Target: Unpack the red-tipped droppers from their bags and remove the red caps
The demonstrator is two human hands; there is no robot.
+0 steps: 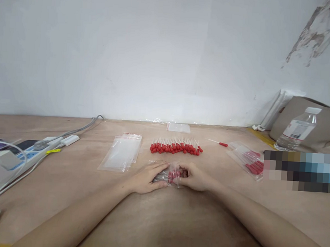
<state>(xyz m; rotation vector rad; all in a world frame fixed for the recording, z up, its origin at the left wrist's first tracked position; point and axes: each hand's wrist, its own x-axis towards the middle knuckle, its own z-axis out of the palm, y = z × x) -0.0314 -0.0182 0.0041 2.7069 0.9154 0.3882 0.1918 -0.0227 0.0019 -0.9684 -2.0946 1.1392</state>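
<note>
A clear plastic bag [174, 174] with several slim pieces with red ends in it lies flat on the table before me. My left hand [149, 177] rests across its left part, fingers and thumb stretched out and apart. At the bag's right end, my right hand [191, 177] has its fingers bent and closed on the plastic by the red ends. Just behind both hands is a row of many dropper-like pieces [176, 147], thin pale stems pointing away, red bulb-shaped ends toward me. One more such piece [219, 143] lies apart to the right.
Flat clear zip bags [121, 152] lie to the left, with another small stack [178, 127] by the wall. Filled bags [252, 163] lie on the right, near a water bottle [299, 128] and a grey-brown bag [327, 122]. A power strip [31, 156] with cables occupies the left.
</note>
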